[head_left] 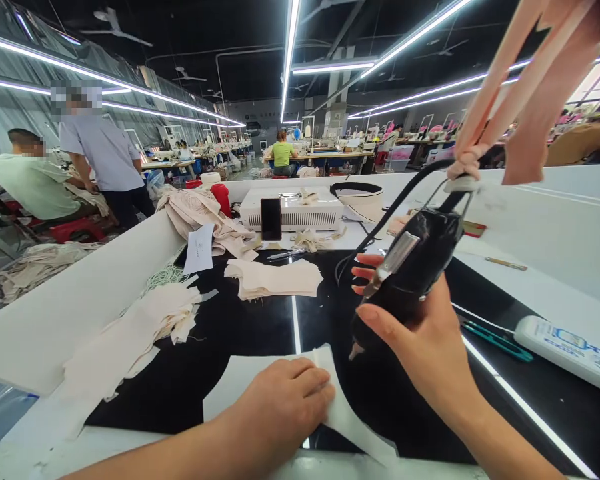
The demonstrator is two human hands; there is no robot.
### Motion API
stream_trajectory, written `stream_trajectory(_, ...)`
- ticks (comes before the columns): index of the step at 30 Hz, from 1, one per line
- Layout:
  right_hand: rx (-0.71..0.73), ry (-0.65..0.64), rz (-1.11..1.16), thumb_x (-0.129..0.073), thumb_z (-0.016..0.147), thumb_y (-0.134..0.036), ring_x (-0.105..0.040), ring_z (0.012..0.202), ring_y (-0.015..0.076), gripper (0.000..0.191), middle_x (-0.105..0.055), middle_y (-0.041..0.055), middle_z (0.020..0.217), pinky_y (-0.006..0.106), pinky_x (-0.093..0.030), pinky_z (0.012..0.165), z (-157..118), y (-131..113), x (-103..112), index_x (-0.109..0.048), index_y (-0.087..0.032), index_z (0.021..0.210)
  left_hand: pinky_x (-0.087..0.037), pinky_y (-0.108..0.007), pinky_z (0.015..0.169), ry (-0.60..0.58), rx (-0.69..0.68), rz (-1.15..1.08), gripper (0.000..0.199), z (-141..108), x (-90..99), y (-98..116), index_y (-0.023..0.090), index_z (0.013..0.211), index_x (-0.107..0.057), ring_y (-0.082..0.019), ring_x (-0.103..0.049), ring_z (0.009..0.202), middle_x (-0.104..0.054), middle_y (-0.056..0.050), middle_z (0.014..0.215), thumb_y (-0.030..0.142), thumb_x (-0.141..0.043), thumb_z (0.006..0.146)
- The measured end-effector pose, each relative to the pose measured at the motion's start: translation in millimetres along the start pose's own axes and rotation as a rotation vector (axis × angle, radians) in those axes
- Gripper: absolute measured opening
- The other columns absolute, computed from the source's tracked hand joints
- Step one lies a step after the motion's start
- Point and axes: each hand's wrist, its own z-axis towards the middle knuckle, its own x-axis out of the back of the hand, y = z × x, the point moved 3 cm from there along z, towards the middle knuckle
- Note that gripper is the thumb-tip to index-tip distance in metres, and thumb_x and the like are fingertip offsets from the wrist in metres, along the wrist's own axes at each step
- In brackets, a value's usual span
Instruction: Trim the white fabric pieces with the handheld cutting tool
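My left hand lies on a cream fabric piece at the front of the black work surface, its fingers together and pressing the cloth. To the right, my right hand is wrapped round a black handheld tool with a metal plate on its side. The tool is raised and tilted, its narrow tip pointing down to the left above the surface. Pink cloth strips are knotted at its top end, and a black cable runs from it. Part of the fabric is hidden under my left hand.
Stacked cream pieces lie mid-table, with a larger pile at left. A phone leans on a white vented box. Teal snips and a white bottle lie right. Several people are beyond the low white walls.
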Motion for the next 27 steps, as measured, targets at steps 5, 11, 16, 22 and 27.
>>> stream_trajectory(5, 0.056, 0.251, -0.080, -0.097, 0.076, -0.070, -0.077, 0.081, 0.0288, 0.063, -0.082, 0.0050, 0.109, 0.054, -0.067, 0.084, 10, -12, -13, -0.067, -0.029, 0.113, -0.064, -0.034, 0.104, 0.000, -0.022, 0.033, 0.007, 0, -2.0, 5, 0.016, 0.117, -0.068, -0.023, -0.075, 0.114, -0.078, -0.011, 0.125, 0.011, -0.067, 0.113)
stream_trajectory(11, 0.154, 0.360, -0.149, -0.098, 0.076, -0.064, -0.071, 0.080, 0.0263, 0.061, -0.073, 0.0011, 0.102, 0.049, -0.061, 0.081, 17, 3, -11, -0.060, -0.029, 0.109, -0.062, -0.034, 0.100, -0.010, -0.041, 0.022, 0.008, 13, 2.3, 1, 0.018, 0.107, -0.067, -0.022, -0.073, 0.108, -0.076, -0.009, 0.116, 0.014, -0.069, 0.113)
stream_trajectory(16, 0.177, 0.203, 0.108, -0.097, 0.089, -0.042, -0.069, 0.064, 0.0171, 0.045, -0.075, -0.0054, 0.093, 0.036, -0.060, 0.063, 17, 15, -16, -0.059, -0.029, 0.109, -0.060, -0.033, 0.085, -0.028, -0.029, 0.073, 0.021, 29, -1.9, -4, 0.019, 0.096, -0.066, -0.021, -0.068, 0.092, -0.072, -0.005, 0.102, 0.023, -0.080, 0.111)
stream_trajectory(22, 0.126, 0.094, 0.294, -0.096, 0.094, -0.036, -0.070, 0.065, 0.0150, 0.048, -0.076, -0.0074, 0.092, 0.031, -0.063, 0.061, 16, 26, -18, -0.066, -0.032, 0.130, -0.056, -0.032, 0.075, 0.135, -0.073, 0.117, 0.025, 30, -16.9, 3, 0.018, 0.086, -0.064, -0.019, -0.061, 0.081, -0.062, -0.001, 0.087, 0.013, -0.073, 0.109)
stream_trajectory(27, 0.114, 0.075, 0.397, -0.099, 0.090, -0.038, -0.069, 0.064, 0.0159, 0.057, -0.075, -0.0066, 0.087, 0.030, -0.063, 0.055, 18, 26, -21, -0.070, -0.033, 0.138, -0.056, -0.033, 0.080, 0.152, -0.083, 0.127, 0.022, 24, -25.7, 9, 0.016, 0.088, -0.065, -0.019, -0.061, 0.083, -0.057, -0.001, 0.085, -0.001, -0.065, 0.103)
